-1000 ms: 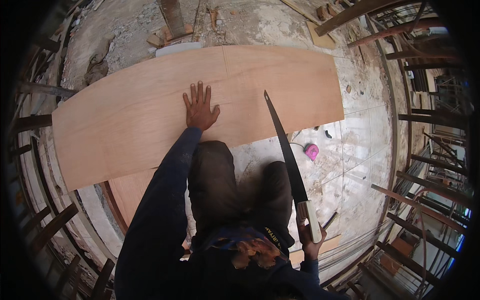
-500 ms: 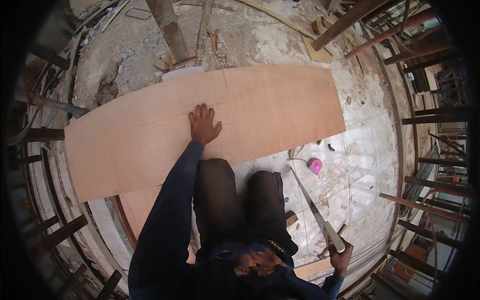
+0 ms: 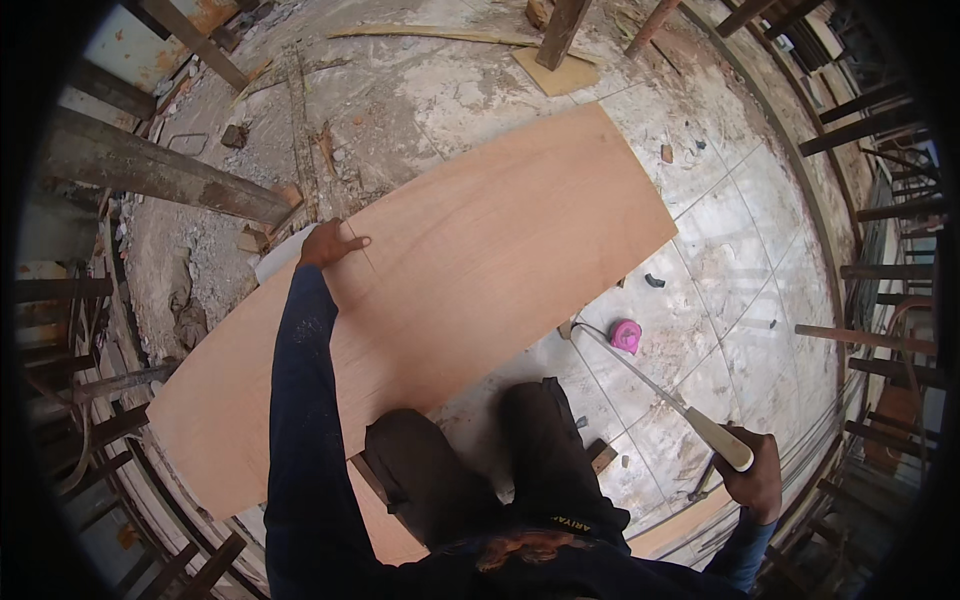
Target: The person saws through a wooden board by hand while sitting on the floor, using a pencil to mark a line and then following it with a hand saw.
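1. Moving since the earlier frame, the left hand (image 3: 325,246) has left the middle of the large, pale reddish-brown plywood sheet (image 3: 480,250) and is now resting at its far edge, close by a thin line crossing the board; the whole view is also sitting turned.
2. On that hand, the thumb is stretching apart over the sheet's face, while the other fingers are bunching at the edge; their tips are not showing clearly, so I cannot tell whether they are pinching it.
3. Meanwhile the right hand (image 3: 755,482) is gripping a hand saw (image 3: 697,419) by its smooth cream handle, its fingers wrapping around the grip.
4. Seen nearly edge-on, the saw's narrow blade is pointing away from the person, its far end reaching near a round, bright pink tape measure (image 3: 626,337).
5. Plywood is lying slantwise in front of the dark-trousered knees (image 3: 430,470), with a second reddish-brown wooden panel (image 3: 392,532) partly showing beneath its near side.
6. Beside the sheet, the tape measure is lying on the pale, dirt-streaked tiled floor (image 3: 735,235), near a small, black curved piece (image 3: 655,281).
7. Beyond the far edge, a thick, weathered wooden post (image 3: 165,168) is standing.
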Demonstrator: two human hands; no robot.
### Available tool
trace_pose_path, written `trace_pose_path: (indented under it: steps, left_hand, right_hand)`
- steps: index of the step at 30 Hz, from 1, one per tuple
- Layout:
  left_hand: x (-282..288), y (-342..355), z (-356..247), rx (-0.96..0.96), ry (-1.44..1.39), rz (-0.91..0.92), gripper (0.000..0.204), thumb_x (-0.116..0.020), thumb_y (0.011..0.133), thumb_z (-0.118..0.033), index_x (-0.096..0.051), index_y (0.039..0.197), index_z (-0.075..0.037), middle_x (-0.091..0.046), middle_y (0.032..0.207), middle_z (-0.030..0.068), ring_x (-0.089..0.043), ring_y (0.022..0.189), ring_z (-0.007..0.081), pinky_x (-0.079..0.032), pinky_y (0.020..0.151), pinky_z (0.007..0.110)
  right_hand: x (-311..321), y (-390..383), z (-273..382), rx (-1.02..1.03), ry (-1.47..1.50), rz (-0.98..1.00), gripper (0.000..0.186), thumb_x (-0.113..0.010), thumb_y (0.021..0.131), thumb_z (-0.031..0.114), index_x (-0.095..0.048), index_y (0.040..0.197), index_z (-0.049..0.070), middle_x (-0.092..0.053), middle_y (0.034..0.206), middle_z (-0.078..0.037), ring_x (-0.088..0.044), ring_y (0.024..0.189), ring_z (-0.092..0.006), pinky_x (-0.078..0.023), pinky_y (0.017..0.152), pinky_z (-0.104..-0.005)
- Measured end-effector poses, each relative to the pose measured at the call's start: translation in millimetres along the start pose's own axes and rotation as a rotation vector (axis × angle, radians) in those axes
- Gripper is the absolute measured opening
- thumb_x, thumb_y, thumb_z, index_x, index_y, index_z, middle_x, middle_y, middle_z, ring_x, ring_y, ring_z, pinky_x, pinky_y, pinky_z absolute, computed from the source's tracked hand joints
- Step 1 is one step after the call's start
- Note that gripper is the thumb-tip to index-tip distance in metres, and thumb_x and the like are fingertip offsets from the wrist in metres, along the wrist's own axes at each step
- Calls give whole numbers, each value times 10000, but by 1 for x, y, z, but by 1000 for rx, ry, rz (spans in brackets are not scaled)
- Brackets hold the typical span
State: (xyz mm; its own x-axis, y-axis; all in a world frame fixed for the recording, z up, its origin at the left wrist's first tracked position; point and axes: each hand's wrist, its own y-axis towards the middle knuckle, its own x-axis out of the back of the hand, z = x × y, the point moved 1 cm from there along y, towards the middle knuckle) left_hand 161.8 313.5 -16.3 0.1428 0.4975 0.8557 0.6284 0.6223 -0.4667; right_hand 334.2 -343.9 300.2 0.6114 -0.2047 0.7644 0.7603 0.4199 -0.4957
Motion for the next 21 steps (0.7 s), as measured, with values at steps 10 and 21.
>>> trace_pose_path:
  steps: [10, 21]
  left_hand:
    - [10, 12, -36, 80, -55, 115, 904, -755, 639, -719, -682, 1193, -8, -689, 1134, 249, -654, 1092, 378, -499, 932, 451]
    - [92, -135, -134, 32, 105, -205, 1133, -835, 538, -704, -535, 1274, 103, -642, 1183, 305, -631, 1116, 412, -492, 959, 436]
  right_hand:
    - [17, -4, -36, 35, -114, -34, 329, -733, 706, 158, -760, 1033, 130, -709, 810, -158, -676, 709, -361, -544, 645, -406]
    - [-20, -30, -82, 58, 54, -73, 379, -707, 666, 113, -741, 1044, 127, -698, 799, -180, -669, 744, -382, -540, 680, -441]
